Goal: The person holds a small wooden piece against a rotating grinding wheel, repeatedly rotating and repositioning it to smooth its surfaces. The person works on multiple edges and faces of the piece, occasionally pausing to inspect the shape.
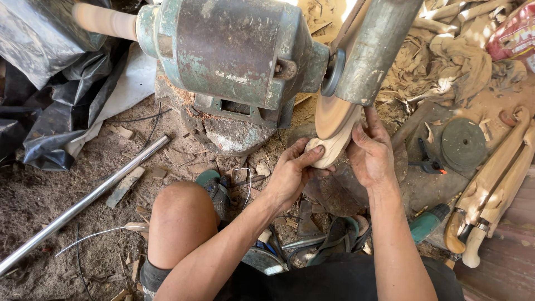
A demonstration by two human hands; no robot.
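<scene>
You hold the pale, rounded block of carved wood (330, 150) up against the lower edge of the tan sanding disc (332, 116) on the green, rusted bench motor (234, 50). Your left hand (290, 174) is closed under the block with the thumb across its face; your right hand (370, 151) clasps its far side, fingers wrapped around. The block looks smooth and already shaped, so I judge the sanding well along — the hidden underside I cannot judge. Near your right arm lie finished pale wooden carvings (493, 184); a long steel rod (83, 203) lies left of your bare knee (179, 220) — neither blocks you.
</scene>
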